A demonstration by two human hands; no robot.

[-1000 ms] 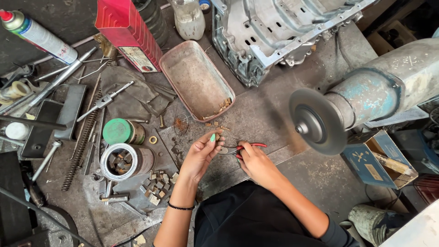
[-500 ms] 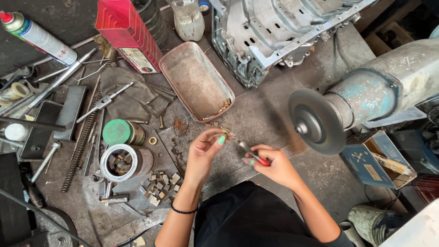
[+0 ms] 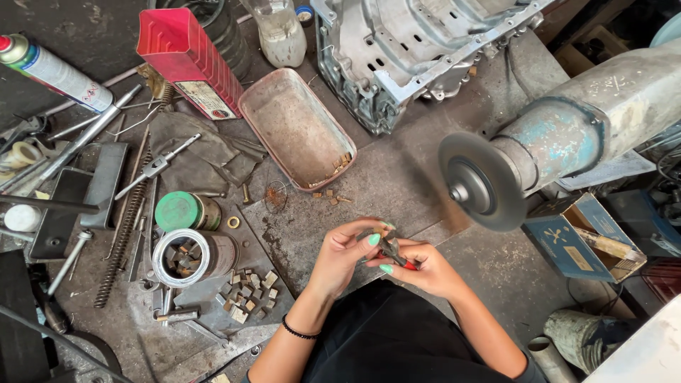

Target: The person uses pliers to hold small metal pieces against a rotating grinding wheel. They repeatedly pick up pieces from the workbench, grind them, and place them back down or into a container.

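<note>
Both hands have drawn together, left hand (image 3: pixel 340 259) and right hand (image 3: pixel 425 269) each in closed grip on one pair of pliers (image 3: pixel 391 250).

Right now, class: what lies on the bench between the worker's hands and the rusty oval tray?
In the head view, a few small brown blocks lie scattered on the stained bench between the hands and the tray; otherwise that stretch is bare.
</note>
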